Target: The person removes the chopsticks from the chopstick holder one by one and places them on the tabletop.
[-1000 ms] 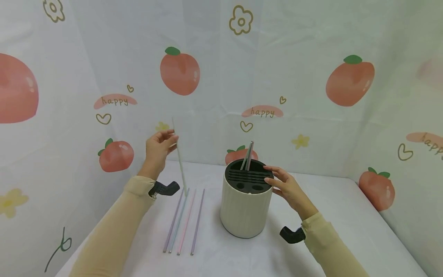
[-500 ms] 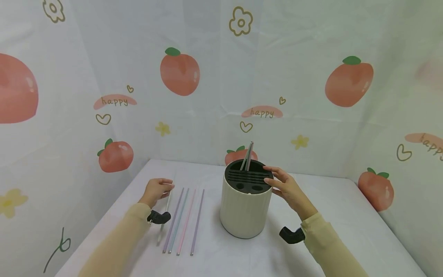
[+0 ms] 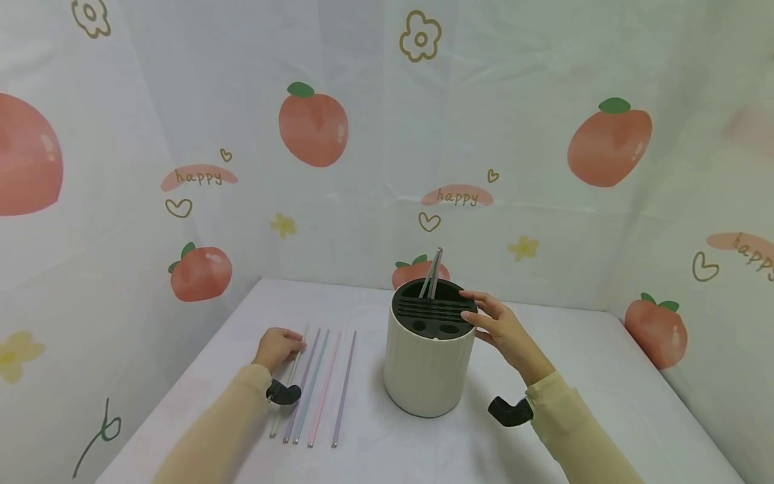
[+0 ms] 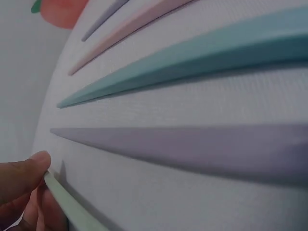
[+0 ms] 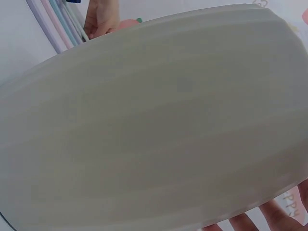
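Note:
My left hand [image 3: 278, 348] pinches a pale green chopstick [image 4: 72, 204] near its thin far end, with the thumb on top. That chopstick lies low along the table at the left of a row. Right of it are a purple chopstick [image 4: 192, 144], a blue one [image 4: 183, 65], a pink one [image 3: 324, 390] and another purple one [image 3: 345, 390]. A cream utensil holder [image 3: 429, 376] with a black slotted top stands upright. The fingertips of my right hand [image 3: 508, 329] rest on its right rim. Some chopsticks [image 3: 436, 269] lean in the holder's back compartment.
The white table [image 3: 375, 464] reaches back to a fabric backdrop [image 3: 363, 222] printed with fruit, hearts and flowers. A black camera mount [image 3: 283, 392] sits at the left wrist, another one [image 3: 510, 411] at the right.
My left hand has swung the pale green chopstick down from above the row to its left side, at table level. My right hand and the holder have not moved.

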A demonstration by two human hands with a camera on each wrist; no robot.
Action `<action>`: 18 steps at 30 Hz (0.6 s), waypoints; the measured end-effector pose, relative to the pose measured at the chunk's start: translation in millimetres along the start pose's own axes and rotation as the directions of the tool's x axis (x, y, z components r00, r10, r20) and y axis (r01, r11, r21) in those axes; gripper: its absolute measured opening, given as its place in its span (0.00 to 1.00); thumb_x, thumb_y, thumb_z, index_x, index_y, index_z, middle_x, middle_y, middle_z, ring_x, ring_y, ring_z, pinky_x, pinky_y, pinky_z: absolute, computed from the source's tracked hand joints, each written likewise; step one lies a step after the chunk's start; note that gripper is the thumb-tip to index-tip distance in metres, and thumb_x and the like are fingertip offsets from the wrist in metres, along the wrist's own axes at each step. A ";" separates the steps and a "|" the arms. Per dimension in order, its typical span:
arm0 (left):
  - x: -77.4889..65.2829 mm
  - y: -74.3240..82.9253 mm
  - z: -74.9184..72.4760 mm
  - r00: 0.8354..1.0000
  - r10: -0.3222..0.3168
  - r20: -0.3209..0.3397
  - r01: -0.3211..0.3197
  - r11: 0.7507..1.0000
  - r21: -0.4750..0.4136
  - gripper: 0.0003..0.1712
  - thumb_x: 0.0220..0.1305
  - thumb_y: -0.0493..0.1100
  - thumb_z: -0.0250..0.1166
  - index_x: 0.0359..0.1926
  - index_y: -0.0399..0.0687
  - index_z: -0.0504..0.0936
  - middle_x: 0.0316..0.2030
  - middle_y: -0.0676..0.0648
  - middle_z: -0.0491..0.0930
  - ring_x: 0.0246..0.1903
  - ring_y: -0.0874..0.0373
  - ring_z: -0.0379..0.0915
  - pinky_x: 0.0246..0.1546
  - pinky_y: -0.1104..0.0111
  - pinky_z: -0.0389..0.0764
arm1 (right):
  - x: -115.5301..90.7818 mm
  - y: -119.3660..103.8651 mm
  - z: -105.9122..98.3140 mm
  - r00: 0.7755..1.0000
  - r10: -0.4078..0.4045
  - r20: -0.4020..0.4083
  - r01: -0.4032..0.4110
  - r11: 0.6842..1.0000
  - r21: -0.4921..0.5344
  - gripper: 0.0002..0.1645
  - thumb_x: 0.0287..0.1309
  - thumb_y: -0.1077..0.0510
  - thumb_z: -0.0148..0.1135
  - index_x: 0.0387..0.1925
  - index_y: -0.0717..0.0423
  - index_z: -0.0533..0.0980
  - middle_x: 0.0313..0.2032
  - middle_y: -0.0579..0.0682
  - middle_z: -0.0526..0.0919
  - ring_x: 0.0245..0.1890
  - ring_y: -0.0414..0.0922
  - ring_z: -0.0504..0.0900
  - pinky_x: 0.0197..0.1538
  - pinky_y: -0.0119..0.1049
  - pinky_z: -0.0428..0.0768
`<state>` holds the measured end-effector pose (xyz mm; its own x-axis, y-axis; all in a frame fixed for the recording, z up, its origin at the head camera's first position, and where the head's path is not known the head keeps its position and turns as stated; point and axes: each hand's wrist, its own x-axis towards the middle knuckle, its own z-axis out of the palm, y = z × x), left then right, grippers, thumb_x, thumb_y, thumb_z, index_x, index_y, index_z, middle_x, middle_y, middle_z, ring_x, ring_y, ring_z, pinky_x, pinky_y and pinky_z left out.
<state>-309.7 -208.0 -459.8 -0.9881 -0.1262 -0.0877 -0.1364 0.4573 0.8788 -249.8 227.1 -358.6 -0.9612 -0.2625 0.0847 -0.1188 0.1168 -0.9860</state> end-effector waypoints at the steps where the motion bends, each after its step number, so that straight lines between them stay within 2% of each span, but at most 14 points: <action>1: 1.2 -0.9 0.8 1.000 -0.003 -0.006 0.003 1.000 0.001 0.15 0.53 0.30 0.68 0.42 0.23 0.81 0.22 0.48 0.80 0.20 0.64 0.71 0.22 0.76 0.76 | -0.2 0.0 -0.1 1.000 0.002 -0.001 -0.002 1.000 -0.001 0.33 0.66 0.55 0.58 0.69 0.58 0.60 0.71 0.60 0.57 0.59 0.38 0.71 0.68 0.59 0.63; 7: 4.9 -3.7 3.7 1.000 0.007 -0.019 -0.006 0.999 0.040 0.14 0.50 0.31 0.70 0.38 0.26 0.82 0.17 0.52 0.77 0.18 0.64 0.70 0.21 0.75 0.76 | -0.8 -0.3 -0.4 1.000 0.001 -0.007 -0.001 1.000 0.002 0.33 0.66 0.55 0.58 0.69 0.58 0.61 0.71 0.60 0.58 0.58 0.37 0.71 0.68 0.58 0.63; 12: 1.8 -0.8 3.0 1.000 0.006 -0.018 -0.004 0.995 0.097 0.13 0.51 0.32 0.70 0.38 0.28 0.82 0.19 0.50 0.79 0.19 0.63 0.72 0.23 0.74 0.77 | -0.2 0.3 -0.6 1.000 -0.006 -0.003 0.006 1.000 0.001 0.33 0.66 0.56 0.58 0.69 0.58 0.61 0.71 0.60 0.58 0.57 0.36 0.71 0.68 0.58 0.64; 18: -0.6 2.0 1.6 1.000 -0.007 0.000 0.007 0.994 0.110 0.14 0.51 0.33 0.71 0.39 0.28 0.82 0.21 0.49 0.80 0.20 0.62 0.72 0.24 0.74 0.76 | 0.8 1.5 -1.2 1.000 0.000 -0.001 0.000 1.000 0.001 0.32 0.66 0.55 0.58 0.69 0.57 0.61 0.71 0.60 0.59 0.57 0.36 0.71 0.68 0.58 0.64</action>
<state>-309.5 -205.6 -458.7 -0.9871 -0.1292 -0.0945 -0.1506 0.5505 0.8211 -251.0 228.2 -359.8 -0.9615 -0.2615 0.0850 -0.1187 0.1161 -0.9861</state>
